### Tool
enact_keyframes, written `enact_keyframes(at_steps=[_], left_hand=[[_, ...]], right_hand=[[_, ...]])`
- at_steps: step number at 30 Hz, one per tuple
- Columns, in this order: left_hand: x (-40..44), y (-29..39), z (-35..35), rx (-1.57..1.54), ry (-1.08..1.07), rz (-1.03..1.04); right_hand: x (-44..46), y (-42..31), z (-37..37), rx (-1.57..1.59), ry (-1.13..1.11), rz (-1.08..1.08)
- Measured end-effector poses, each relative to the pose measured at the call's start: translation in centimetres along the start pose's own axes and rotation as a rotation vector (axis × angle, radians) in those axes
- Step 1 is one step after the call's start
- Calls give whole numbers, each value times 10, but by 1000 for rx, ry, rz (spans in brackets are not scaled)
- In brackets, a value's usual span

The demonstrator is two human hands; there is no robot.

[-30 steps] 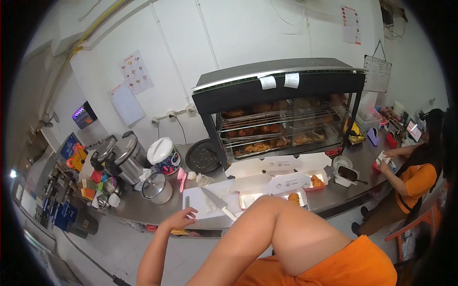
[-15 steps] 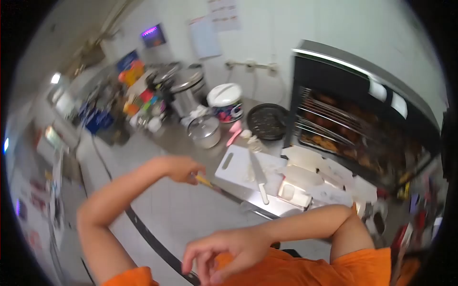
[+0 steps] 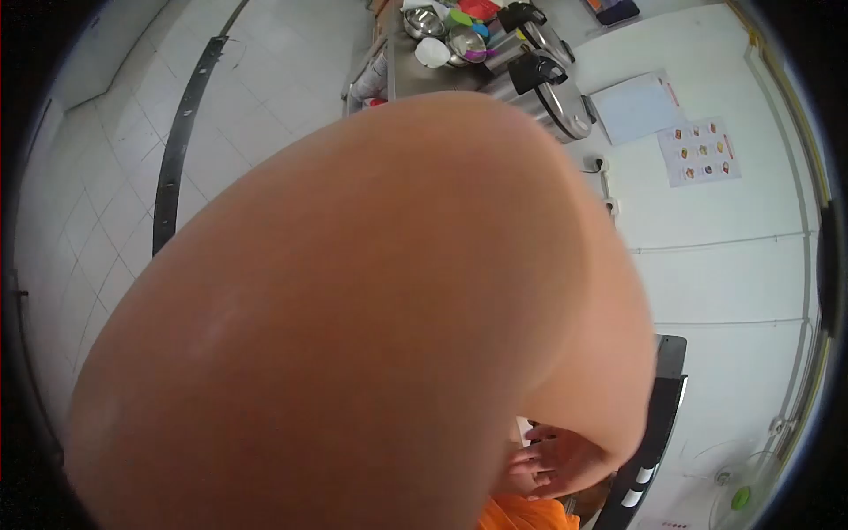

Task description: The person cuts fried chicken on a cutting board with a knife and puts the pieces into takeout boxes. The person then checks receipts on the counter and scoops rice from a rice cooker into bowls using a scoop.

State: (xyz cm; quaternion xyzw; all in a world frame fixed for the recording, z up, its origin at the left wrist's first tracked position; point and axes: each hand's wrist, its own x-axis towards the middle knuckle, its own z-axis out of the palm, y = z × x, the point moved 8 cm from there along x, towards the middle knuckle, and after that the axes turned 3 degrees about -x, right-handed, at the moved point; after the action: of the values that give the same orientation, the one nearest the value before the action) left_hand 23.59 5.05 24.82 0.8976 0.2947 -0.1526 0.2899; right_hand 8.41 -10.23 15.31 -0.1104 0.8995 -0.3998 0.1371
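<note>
A bare bent arm, very close to the camera, fills most of the view. Under its bend, near the bottom, part of a hand shows with fingers curved beside an orange shirt. Whether this is my left hand or my right hand is unclear, and anything between its fingers is hidden. No second hand can be made out. The cutting board and knife are out of sight.
Metal bowls and steel pots stand on the counter at the top. The white wall lies right, with the dark display cabinet below. Floor tiles show on the left.
The view has turned sharply sideways, and a bent arm has come up close before the camera. Most of the counter and the cutting board has left view.
</note>
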Motion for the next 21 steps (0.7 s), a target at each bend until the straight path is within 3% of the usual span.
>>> enact_keyframes(at_steps=[3, 7, 9, 11, 14, 16, 18, 20, 21], left_hand=[[-20, -38, 33, -41, -20, -25], [-114, -112, 84, -145, -22, -62], [-182, -169, 112, -245, 11, -195], [-268, -224, 148, -366, 80, -429], [-407, -267, 230, -604, 262, -883], [-486, -257, 297, -715, 562, -925], [-555, -235, 351, -1099, 616, -1151], [-603, -215, 433, -1410, 898, -1313], [-618, -202, 492, -1502, 1156, -1374]], right_hand=[[15, 52, -3, -103, 97, 70], [49, 110, -15, -138, 159, 147], [72, 138, -32, 67, 67, 202], [89, 170, -50, 402, -48, 411], [115, 242, -79, 547, -61, 533], [149, 279, -103, 556, 26, 581], [204, 285, -135, 348, -3, 495], [258, 295, -150, 282, -54, 436], [285, 296, -152, 319, -74, 444]])
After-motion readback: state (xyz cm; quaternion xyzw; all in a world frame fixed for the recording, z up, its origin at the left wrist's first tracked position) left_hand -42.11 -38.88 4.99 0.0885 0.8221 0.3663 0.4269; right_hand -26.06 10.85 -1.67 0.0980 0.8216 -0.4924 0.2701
